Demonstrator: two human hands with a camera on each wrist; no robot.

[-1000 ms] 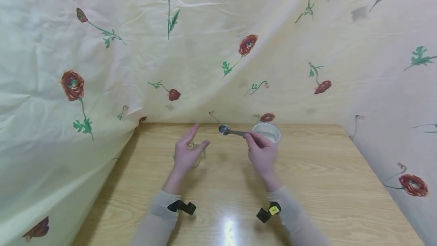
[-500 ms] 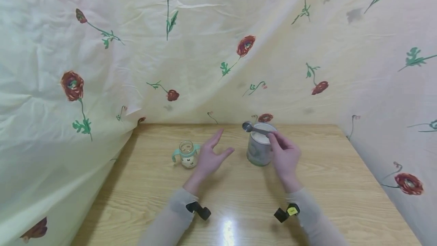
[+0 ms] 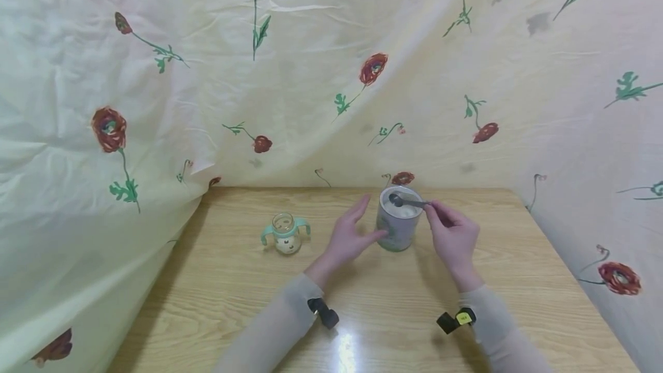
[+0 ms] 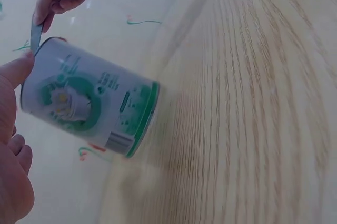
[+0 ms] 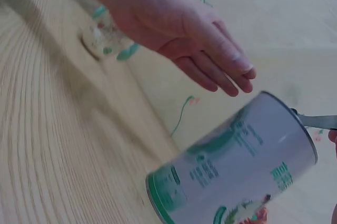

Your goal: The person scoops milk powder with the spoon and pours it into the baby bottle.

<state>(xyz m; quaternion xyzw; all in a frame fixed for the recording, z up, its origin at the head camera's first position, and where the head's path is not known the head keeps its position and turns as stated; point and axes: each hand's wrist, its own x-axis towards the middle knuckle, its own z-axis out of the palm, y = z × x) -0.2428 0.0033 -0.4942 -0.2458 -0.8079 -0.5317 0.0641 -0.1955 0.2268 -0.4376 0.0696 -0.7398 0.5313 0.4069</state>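
Note:
A measuring spoon (image 3: 413, 202) with a small round bowl is pinched by its handle in my right hand (image 3: 456, 238). Its bowl lies over the open mouth of a white and green tin can (image 3: 397, 226), which holds white powder. In the right wrist view the spoon handle (image 5: 318, 121) crosses the can's rim. My left hand (image 3: 349, 240) is beside the can's left side, thumb and fingers spread apart, holding nothing. The left wrist view shows the can's printed label (image 4: 79, 100) facing that hand.
A small clear baby bottle (image 3: 287, 239) with two mint-green handles stands upright and uncapped to the left of the can. Behind the wooden table (image 3: 207, 281) hangs a pale cloth (image 3: 311, 73) with red flowers, which also drapes along both sides.
Both hands have moved right, away from above the bottle to the can. The spoon has come from between the two containers to over the can's mouth. The bottle is now in full view.

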